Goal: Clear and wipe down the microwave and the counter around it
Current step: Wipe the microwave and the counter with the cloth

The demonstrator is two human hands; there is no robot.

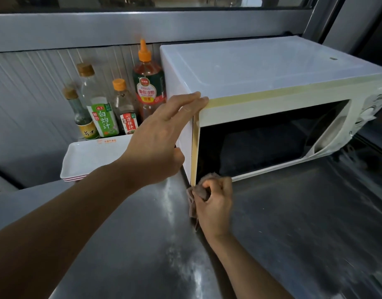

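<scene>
Microwave (pixel 261 83): white, set at the back right of the counter, dark door window facing forward, yellowed trim along the top front edge and down the left front edge. Its control panel at the far right is blurred.

Left hand (pixel 157 143): fingers straight and close together, laid over the microwave's top front-left corner; the thumb lies against the left side panel below.

Right hand (pixel 216 201): fingers curled tight round a cloth, held at the microwave's lower front-left corner, just where the door edge meets the counter.

Cloth (pixel 204 186): pinkish-brown, bunched; a tail hangs out below the fist onto the steel.

Counter (pixel 293 223): brushed stainless steel, streaked with glare. Broad open surface lies in front of the microwave and to the right of the right forearm; another bare stretch runs between the two forearms.

White trays (pixel 88 158): a shallow rectangular stack, left of the microwave, near its side panel, partly hidden by the left hand.

Sauce bottles (pixel 103 108): four, upright, grouped behind the trays against the ribbed back wall. The tallest, a red ketchup bottle (pixel 149 83) with orange nozzle, stands just beside the microwave's left rear corner.

Metal ledge (pixel 121 29): runs along above the wall, behind everything.
</scene>
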